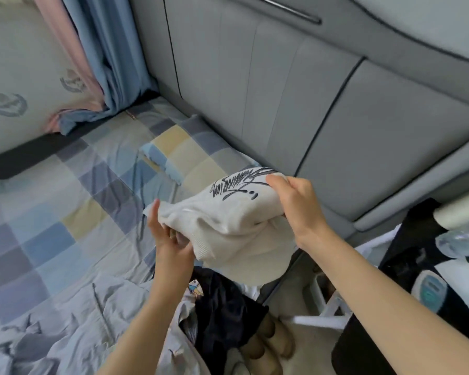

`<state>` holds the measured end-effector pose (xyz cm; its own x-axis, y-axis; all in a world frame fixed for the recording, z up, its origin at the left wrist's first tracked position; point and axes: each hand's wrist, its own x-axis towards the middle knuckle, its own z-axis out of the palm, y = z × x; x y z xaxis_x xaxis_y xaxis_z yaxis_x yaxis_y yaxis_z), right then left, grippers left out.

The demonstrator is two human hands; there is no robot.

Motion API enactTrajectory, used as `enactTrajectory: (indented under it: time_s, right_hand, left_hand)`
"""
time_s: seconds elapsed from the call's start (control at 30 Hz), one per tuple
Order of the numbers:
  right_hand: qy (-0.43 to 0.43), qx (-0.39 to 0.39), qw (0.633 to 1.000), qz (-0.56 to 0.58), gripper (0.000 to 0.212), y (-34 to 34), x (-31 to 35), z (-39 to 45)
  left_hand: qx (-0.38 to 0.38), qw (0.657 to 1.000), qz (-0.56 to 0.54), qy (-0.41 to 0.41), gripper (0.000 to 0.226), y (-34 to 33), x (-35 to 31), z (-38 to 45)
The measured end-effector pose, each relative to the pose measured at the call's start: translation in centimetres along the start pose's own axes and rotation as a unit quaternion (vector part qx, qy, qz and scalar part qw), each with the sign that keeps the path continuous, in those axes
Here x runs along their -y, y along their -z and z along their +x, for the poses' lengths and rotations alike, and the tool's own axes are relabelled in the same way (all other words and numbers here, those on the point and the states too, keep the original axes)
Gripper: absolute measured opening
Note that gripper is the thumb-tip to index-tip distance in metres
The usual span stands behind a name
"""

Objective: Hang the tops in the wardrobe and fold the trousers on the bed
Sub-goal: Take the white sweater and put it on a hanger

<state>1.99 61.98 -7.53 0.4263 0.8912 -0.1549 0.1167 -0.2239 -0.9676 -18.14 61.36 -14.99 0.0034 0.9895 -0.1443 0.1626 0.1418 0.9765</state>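
1. Your left hand (168, 234) and right hand (298, 204) both grip the cream top (228, 223), bunched above the bed's edge.
2. The checked bedsheet (73, 201) meets a grey padded headboard (282, 98).
3. Dark clothes (222, 301) lie below.

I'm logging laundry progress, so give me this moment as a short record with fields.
held item: cream top with black script lettering, bunched, lifted above the bed
left hand: grips the top's ribbed hem
right hand: grips the top's far end
bed: checked sheet
below the top: dark garment in a pile
behind: grey padded headboard
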Motion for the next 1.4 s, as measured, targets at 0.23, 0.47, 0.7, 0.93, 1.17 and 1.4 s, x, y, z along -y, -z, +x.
enactTrajectory:
  time_s: [0.23,0.47,0.7,0.93,1.17,1.4]
  right_hand:
    - [-0.051,-0.025,0.995,0.08,0.048,0.5,4.9,-8.5]
    - [0.032,0.124,0.992,0.009,0.079,-0.9,9.7,-20.9]
    - [0.169,-0.017,0.972,-0.161,0.029,-2.4,13.0,-32.0]
    - [0.074,-0.046,0.996,0.012,0.02,1.9,15.3,-40.4]
    - [0.082,-0.102,0.989,0.076,0.022,7.5,17.6,-49.7]
    - [0.068,-0.247,0.966,0.021,0.063,12.4,15.9,-60.2]
  left_hand:
    - [-0.011,0.959,0.219,-0.18,0.018,9.9,-8.8,-5.8]
    - [-0.002,0.93,0.237,-0.281,0.04,14.6,-17.7,-12.7]
    - [0.107,0.918,0.224,-0.311,0.05,15.7,-20.9,-19.5]
    - [0.255,0.891,0.227,-0.3,0.049,16.5,-23.7,-22.7]
    - [0.508,0.751,0.244,-0.345,0.04,14.4,-25.2,-27.7]
    - [0.43,0.668,0.439,-0.421,0.021,9.1,-21.7,-31.8]
